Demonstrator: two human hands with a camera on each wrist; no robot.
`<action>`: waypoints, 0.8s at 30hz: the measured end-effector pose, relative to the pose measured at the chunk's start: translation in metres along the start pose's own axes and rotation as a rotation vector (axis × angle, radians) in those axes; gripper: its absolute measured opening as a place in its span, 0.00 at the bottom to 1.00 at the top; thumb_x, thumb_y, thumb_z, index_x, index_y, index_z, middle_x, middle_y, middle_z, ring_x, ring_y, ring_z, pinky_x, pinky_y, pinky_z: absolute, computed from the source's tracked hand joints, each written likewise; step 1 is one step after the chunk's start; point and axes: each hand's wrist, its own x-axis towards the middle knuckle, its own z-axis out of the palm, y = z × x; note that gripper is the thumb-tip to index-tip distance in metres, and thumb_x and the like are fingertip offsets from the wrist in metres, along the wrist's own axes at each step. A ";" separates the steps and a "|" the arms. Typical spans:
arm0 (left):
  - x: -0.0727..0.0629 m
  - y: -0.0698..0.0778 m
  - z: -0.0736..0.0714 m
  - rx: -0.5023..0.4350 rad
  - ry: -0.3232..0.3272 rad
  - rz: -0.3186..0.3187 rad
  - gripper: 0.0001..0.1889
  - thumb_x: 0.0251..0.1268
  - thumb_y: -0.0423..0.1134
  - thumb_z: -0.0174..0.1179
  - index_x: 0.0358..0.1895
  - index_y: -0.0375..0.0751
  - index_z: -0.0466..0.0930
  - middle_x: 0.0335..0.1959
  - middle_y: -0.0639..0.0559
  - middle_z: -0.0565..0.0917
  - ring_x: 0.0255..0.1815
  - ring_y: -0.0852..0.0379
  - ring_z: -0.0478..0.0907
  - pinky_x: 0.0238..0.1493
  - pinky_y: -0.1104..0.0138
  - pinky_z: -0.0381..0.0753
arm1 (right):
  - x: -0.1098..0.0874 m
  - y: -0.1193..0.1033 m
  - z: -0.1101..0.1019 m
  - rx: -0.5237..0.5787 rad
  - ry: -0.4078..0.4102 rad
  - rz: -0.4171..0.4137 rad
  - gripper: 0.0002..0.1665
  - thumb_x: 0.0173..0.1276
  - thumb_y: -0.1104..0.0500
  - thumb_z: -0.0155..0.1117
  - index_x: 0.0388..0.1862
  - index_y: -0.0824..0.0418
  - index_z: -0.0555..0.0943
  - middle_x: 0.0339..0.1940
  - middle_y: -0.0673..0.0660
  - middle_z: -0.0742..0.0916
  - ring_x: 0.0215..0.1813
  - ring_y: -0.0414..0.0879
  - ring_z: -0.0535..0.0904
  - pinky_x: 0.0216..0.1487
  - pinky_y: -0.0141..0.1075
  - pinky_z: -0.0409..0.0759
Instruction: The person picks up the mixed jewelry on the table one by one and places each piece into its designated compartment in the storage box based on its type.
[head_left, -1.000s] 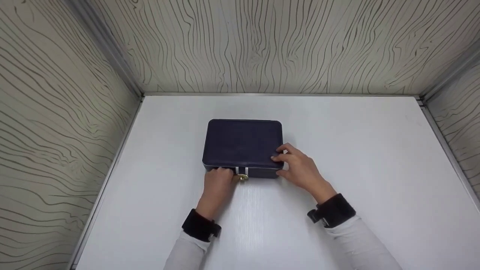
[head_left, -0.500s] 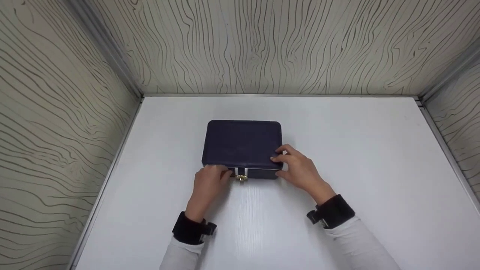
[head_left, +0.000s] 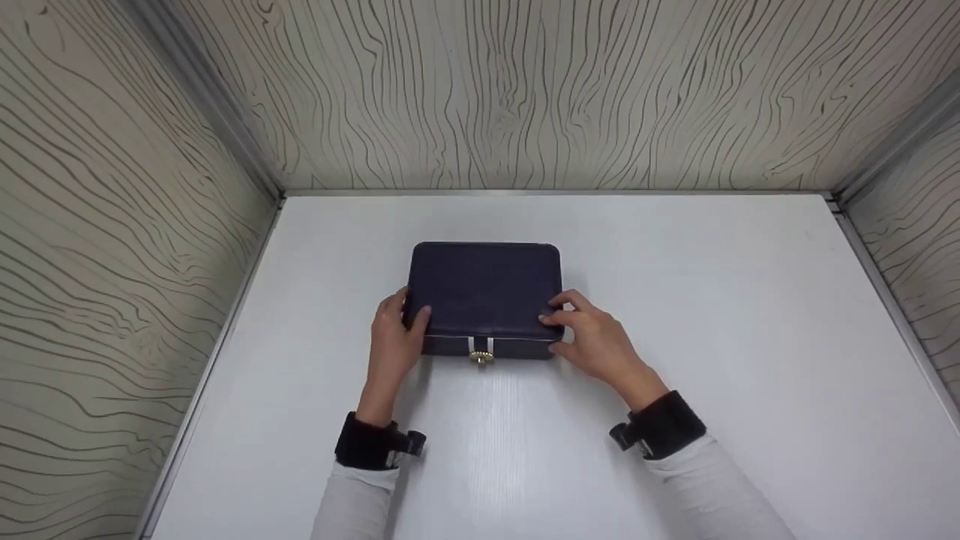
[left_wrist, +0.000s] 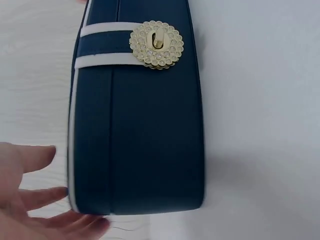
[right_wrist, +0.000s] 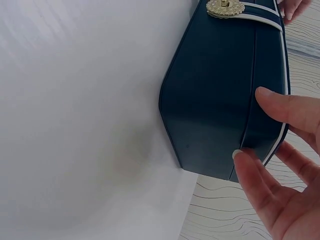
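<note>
A navy blue case point(head_left: 484, 289) with white trim lies flat on the table, its lid down. On its front, a striped strap meets a round gold twist clasp point(left_wrist: 157, 45). My left hand point(head_left: 391, 337) is at the case's left side; its thumb is over the lid, and in the left wrist view its extended fingers reach the corner. My right hand point(head_left: 600, 341) grips the front right corner. In the right wrist view its thumb point(right_wrist: 285, 107) presses the front of the lid while a fingertip touches the side near the seam.
The case rests on a white table point(head_left: 712, 315) with wood-grain panels point(head_left: 510, 90) at the back and both sides. Black straps point(head_left: 667, 424) with small cameras circle both wrists.
My left hand has moved from the front beside the clasp to the left side of the case, its thumb now over the lid. My right hand keeps its place at the corner.
</note>
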 end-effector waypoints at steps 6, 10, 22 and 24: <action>0.006 -0.010 0.001 -0.060 -0.079 -0.154 0.28 0.75 0.41 0.52 0.73 0.33 0.61 0.67 0.33 0.70 0.68 0.40 0.68 0.65 0.51 0.68 | 0.000 0.000 0.000 -0.007 -0.001 -0.017 0.24 0.50 0.66 0.79 0.49 0.58 0.87 0.58 0.53 0.77 0.42 0.53 0.82 0.42 0.44 0.80; 0.008 -0.010 0.000 -0.093 -0.076 -0.166 0.26 0.75 0.39 0.52 0.70 0.30 0.64 0.65 0.33 0.72 0.66 0.40 0.70 0.63 0.52 0.72 | 0.000 0.001 -0.002 -0.022 0.008 -0.032 0.23 0.50 0.65 0.79 0.48 0.57 0.88 0.57 0.53 0.78 0.42 0.52 0.82 0.42 0.43 0.81; 0.021 -0.009 0.003 -0.131 -0.098 -0.155 0.25 0.75 0.38 0.53 0.69 0.30 0.66 0.66 0.34 0.72 0.65 0.42 0.71 0.61 0.56 0.74 | 0.009 0.007 -0.002 -0.021 0.027 -0.030 0.24 0.53 0.66 0.77 0.51 0.58 0.86 0.59 0.55 0.78 0.43 0.53 0.83 0.42 0.43 0.81; 0.023 -0.009 0.003 -0.123 -0.102 -0.149 0.24 0.75 0.38 0.53 0.69 0.30 0.67 0.65 0.34 0.73 0.64 0.41 0.72 0.61 0.55 0.74 | 0.010 0.009 -0.002 -0.014 0.033 -0.039 0.24 0.53 0.67 0.77 0.51 0.58 0.86 0.59 0.55 0.78 0.42 0.54 0.82 0.41 0.43 0.81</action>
